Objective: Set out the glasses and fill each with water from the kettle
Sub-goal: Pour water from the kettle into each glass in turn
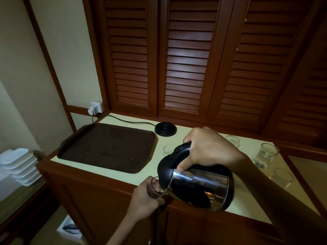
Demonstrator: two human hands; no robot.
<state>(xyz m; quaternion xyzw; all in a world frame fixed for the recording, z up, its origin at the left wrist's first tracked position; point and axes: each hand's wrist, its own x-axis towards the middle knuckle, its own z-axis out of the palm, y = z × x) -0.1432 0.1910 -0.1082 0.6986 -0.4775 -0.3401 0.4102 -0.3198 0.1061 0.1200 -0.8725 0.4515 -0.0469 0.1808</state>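
Head view: the cream-topped wooden counter carries a dark brown rectangular plastic tray. Over the counter's front edge hangs the stainless-steel kettle with black lid and handle, tilted steeply, spout down at the rim of a small clear drinking glass.

The kettle looks rigid and probably heavy with water. Its polished wall would be slick and possibly hot, so the black handle is the sensible hold. The glass is light, smooth and breakable, best held round its side wall, below the rim.

The right hand comes in from the right with the forearm across the counter. Its fingers wrap the handle from above and the thumb tip presses down beside the lid. The left hand reaches up from below, fingers curled round the glass at the counter's edge. I cannot tell whether the glass rests on anything.

4 more clear glasses stand on the counter behind and to the right of the kettle.
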